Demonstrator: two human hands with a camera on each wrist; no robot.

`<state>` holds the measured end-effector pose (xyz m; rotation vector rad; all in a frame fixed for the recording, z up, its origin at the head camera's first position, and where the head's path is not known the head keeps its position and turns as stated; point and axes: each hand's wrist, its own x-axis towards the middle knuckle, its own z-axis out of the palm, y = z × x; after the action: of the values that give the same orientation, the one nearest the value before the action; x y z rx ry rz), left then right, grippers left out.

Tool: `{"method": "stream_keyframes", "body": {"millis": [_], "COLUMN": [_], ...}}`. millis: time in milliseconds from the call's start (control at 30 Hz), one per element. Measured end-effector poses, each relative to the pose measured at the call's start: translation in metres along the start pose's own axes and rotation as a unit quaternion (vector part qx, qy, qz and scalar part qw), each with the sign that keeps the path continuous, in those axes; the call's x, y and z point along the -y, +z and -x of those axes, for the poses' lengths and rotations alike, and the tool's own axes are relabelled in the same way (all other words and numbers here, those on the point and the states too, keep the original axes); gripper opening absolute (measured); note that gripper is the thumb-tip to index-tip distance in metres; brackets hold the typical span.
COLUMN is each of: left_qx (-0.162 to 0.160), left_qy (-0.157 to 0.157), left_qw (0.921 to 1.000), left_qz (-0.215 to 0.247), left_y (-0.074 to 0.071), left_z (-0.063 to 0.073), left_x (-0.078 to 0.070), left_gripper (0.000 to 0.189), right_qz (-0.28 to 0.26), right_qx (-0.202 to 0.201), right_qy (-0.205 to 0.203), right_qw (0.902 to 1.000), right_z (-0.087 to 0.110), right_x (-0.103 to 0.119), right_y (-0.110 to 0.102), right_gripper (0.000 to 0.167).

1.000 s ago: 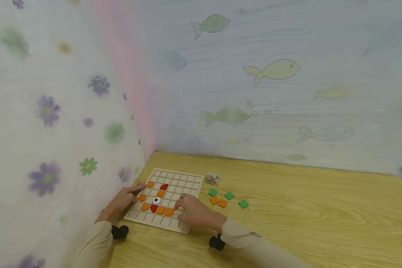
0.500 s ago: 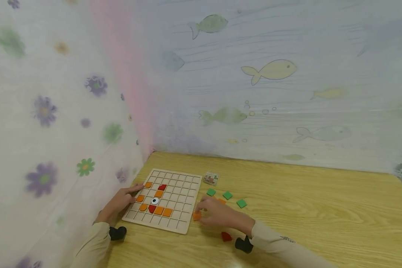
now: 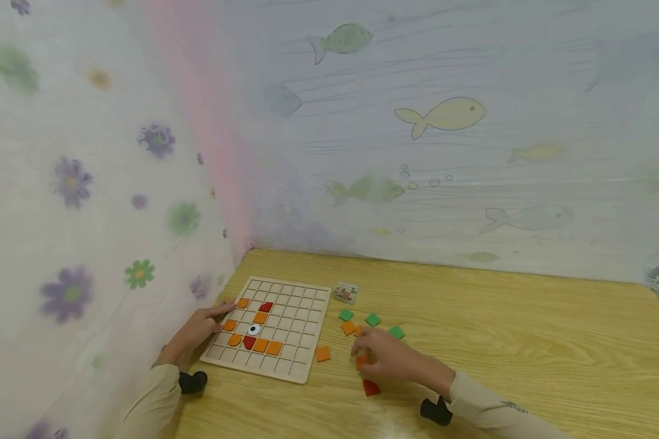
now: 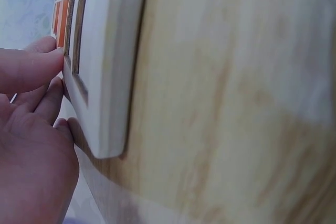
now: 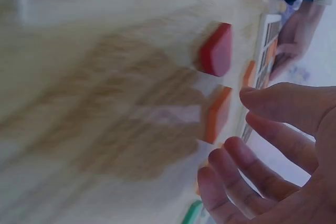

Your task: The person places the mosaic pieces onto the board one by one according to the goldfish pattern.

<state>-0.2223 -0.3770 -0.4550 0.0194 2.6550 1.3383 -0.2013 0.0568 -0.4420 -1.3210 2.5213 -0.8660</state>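
My left hand (image 3: 196, 329) rests at the left side of a wooden grid board (image 3: 298, 317), its thumb and fingers touching the edge. On the board lie orange round pieces (image 3: 235, 340), orange square tiles (image 3: 260, 346), red rounded pieces (image 3: 266, 306) and a white eye piece (image 3: 254, 329). Right of the board, my right hand (image 3: 392, 358) hovers with fingers spread and thumb apart, holding nothing. Just beside its thumb is an orange square tile (image 5: 218, 115) on the table. A red rounded-edge piece (image 5: 216, 51) lies near that tile.
A small patterned card (image 3: 346, 292) lies beyond the board's right edge. Several green tiles (image 3: 373, 319) and orange tiles (image 3: 348, 328) are scattered near it. One orange tile (image 3: 322, 353) sits close beside the board. A flower-printed wall (image 3: 104, 244) borders the left.
My right hand has moved from over the board, past the orange tile beside it, and farther right to another orange tile. The red piece has come into view. My left hand stays put.
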Motion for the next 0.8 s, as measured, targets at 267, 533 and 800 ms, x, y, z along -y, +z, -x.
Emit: {"method": "stream_keyframes", "body": {"millis": [267,533,800], "left_qx": [0.004,0.003,0.004], "left_qy": [-0.005,-0.017,-0.003], "left_qw": [1.0,0.9998,1.0], "left_qz": [0.005,0.003,-0.006], "left_y": [0.0,0.0,0.0], "left_z": [0.0,0.002,0.004], "left_x": [0.001,0.001,-0.001], "left_gripper": [0.063,0.065,0.064], "right_qz": [-0.036,-0.042,-0.038], "right_qx": [-0.009,-0.029,-0.04], "right_qy": [0.017,0.015,0.01], "right_qw": [0.9992,0.9986,0.9984], "right_z": [0.014,0.012,0.011], "right_x": [-0.002,-0.003,-0.004], "right_y": [0.002,0.006,0.009], "right_gripper": [0.018,0.015,0.015]}}
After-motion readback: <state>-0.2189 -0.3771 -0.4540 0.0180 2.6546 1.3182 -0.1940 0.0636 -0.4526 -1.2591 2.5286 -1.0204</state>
